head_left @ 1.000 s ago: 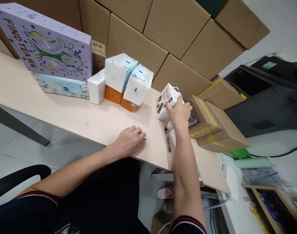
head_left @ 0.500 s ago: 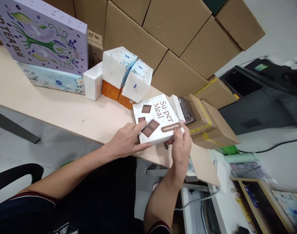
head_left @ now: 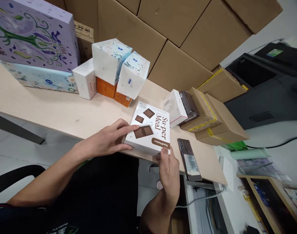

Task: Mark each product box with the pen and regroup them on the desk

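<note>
A white box (head_left: 148, 109) printed "Su-per Meal" with brown chocolate squares is held flat between my hands at the table's front edge. My left hand (head_left: 109, 136) grips its left side, the index finger lying on the top face and the thumb along the near side. At the near right corner, my right hand (head_left: 170, 175) pinches the box, thumb on top and fingers partly hidden behind it. Whether the box rests on the table, I cannot tell. A dark phone (head_left: 189, 159) lies to the right of my right hand.
Two tissue packs (head_left: 134, 74) sit on orange boxes (head_left: 106, 87) behind the held box. A narrow white carton (head_left: 85, 79) and a large purple box (head_left: 36, 35) stand left. Right are a white box (head_left: 174, 107) and brown cartons (head_left: 204, 109). Stacked cardboard boxes (head_left: 129, 35) form the back.
The white box has turned clockwise and come left and lower in the view, both hands still on it. The phone, mostly covered before, now shows fully. The camera view has shifted slightly.
</note>
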A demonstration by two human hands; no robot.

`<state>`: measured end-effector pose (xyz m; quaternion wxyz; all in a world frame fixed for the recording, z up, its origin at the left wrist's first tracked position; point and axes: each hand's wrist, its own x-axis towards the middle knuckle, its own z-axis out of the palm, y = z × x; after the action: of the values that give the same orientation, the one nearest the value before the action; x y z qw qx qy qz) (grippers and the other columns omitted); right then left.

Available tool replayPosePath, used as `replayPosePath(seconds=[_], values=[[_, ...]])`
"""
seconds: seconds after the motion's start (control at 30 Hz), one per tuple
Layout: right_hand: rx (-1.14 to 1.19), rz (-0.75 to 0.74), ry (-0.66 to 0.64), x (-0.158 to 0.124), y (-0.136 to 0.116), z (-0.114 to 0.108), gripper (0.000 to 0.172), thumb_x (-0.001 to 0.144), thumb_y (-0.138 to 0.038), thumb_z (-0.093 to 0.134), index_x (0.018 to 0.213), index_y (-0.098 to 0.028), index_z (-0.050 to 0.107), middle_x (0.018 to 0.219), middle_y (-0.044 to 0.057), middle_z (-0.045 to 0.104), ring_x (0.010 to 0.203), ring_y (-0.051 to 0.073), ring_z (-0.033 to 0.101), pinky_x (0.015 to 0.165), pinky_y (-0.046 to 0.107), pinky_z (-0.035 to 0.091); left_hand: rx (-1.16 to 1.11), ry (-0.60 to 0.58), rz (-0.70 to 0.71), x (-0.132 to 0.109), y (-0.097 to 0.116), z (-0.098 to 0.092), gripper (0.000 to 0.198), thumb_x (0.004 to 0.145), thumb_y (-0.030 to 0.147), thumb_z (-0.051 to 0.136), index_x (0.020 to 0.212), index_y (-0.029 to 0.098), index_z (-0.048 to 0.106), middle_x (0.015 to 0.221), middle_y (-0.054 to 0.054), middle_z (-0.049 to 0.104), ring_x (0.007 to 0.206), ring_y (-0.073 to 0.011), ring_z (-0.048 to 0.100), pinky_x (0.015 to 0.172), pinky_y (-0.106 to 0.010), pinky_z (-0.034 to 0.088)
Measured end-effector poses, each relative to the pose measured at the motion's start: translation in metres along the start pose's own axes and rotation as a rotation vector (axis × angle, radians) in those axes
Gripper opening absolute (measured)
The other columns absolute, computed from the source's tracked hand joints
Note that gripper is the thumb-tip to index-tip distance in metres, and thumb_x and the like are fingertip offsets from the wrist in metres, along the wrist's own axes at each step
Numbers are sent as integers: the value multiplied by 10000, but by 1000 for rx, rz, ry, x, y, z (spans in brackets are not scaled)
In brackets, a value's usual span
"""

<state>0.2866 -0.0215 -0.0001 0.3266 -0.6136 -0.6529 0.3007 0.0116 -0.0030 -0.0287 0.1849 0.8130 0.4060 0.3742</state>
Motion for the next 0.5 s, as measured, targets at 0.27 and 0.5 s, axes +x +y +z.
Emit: replayPosePath(seconds=[0.27,0.5], values=[[-154,41,291,27,21,-22,659,1017,-677,376,979,-151,772,771,65,690,710,216,584,687,324,430,-32,13,2,0,-8,2,587,991,468,680,1542,403,491,1246,-67,563,1128,-220,632,985,-361,573],[-603,61,225,76,22,-5,321,982,-312,569,1078,-104,793,1037,187,702,788,239,618,731,341,390,-58,26,5,1,-8,3,574,982,488,687,1522,395,517,1233,-58,543,1133,-215,620,998,-373,562]])
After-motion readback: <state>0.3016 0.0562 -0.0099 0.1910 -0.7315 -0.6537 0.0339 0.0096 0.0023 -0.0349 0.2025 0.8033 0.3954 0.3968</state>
